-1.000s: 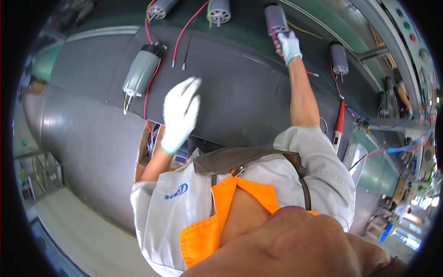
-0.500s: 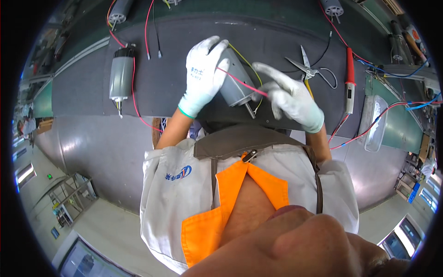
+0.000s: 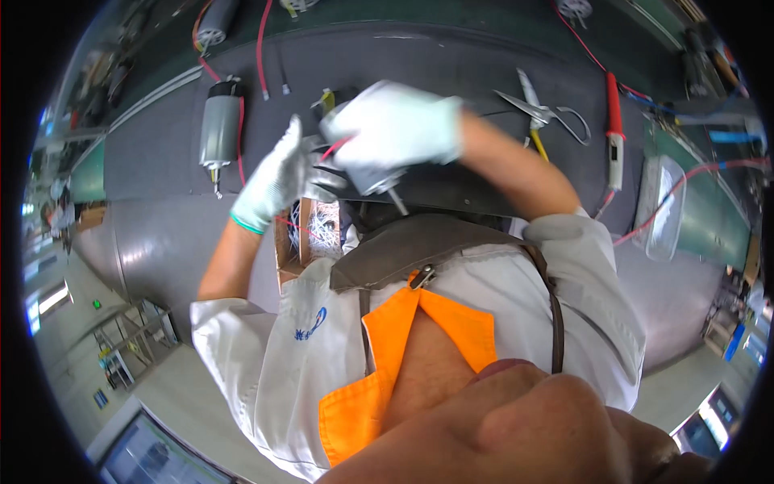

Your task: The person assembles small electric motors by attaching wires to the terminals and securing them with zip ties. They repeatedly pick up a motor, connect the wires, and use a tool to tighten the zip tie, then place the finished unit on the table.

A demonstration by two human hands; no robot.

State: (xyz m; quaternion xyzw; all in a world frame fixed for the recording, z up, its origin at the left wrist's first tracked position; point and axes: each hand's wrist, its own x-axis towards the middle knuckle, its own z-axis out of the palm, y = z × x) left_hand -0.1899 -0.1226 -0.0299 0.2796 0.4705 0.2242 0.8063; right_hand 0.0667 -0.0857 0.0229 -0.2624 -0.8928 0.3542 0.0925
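A grey cylindrical motor (image 3: 372, 179) lies at the bench's near edge, its shaft pointing toward me. My right hand (image 3: 403, 125), in a white glove, reaches across above it and hides much of its body; the fingers are curled and blurred by motion. A short stretch of red wire (image 3: 335, 148) shows under those fingers, and the hand appears closed on it. Beside the motor's left side is my gloved left hand (image 3: 278, 179), thumb raised and fingers spread; whether they touch the motor is unclear. A yellow-green wire end (image 3: 327, 98) shows behind the hands.
Another grey motor (image 3: 221, 129) with a red lead lies to the left. On the right are scissors (image 3: 538, 111), a red-handled tool (image 3: 615, 133) and a clear plastic tray (image 3: 663, 210). Below the bench edge stands an open box (image 3: 292, 252) with pale scraps. More motors (image 3: 216, 24) lie at the back.
My right hand has swung left across the motor with the red wire. The left hand has let go of the motor's top and moved left and down. The motor appears farther left.
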